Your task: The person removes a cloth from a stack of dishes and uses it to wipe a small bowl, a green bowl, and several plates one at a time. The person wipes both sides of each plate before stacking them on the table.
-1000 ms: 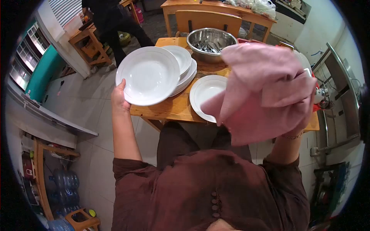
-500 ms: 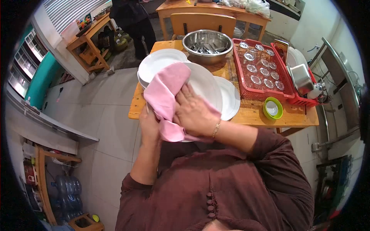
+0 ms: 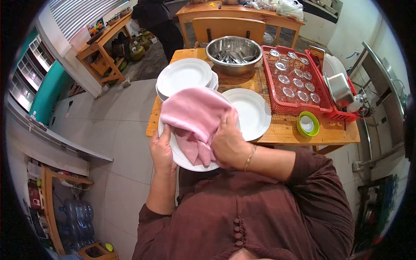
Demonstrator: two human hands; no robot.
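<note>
My left hand (image 3: pixel 161 149) grips the left rim of a white plate (image 3: pixel 177 155), thumb on top and the other fingers mostly hidden underneath. A pink cloth (image 3: pixel 197 108) covers most of that plate's face. Bunched in my right hand (image 3: pixel 230 141), the cloth presses on the plate's right side. Behind the held plate stands a stack of white plates (image 3: pixel 184 78) on the table's left side. Another white plate (image 3: pixel 251 113) lies on the table to the right, close to my right hand.
A steel bowl (image 3: pixel 234 65) of cutlery sits at the wooden table's (image 3: pixel 281 132) back. To its right, a red basket (image 3: pixel 294 104) holds several upturned glasses. A green bowl (image 3: pixel 313 130) stands near the front edge, beside a dish rack (image 3: pixel 344 113). Someone in dark clothes (image 3: pixel 158 21) is beyond.
The held plate has tilted flatter, showing its face. My right hand has shifted right and down across it with the cloth, and the cloth has spread over the plate.
</note>
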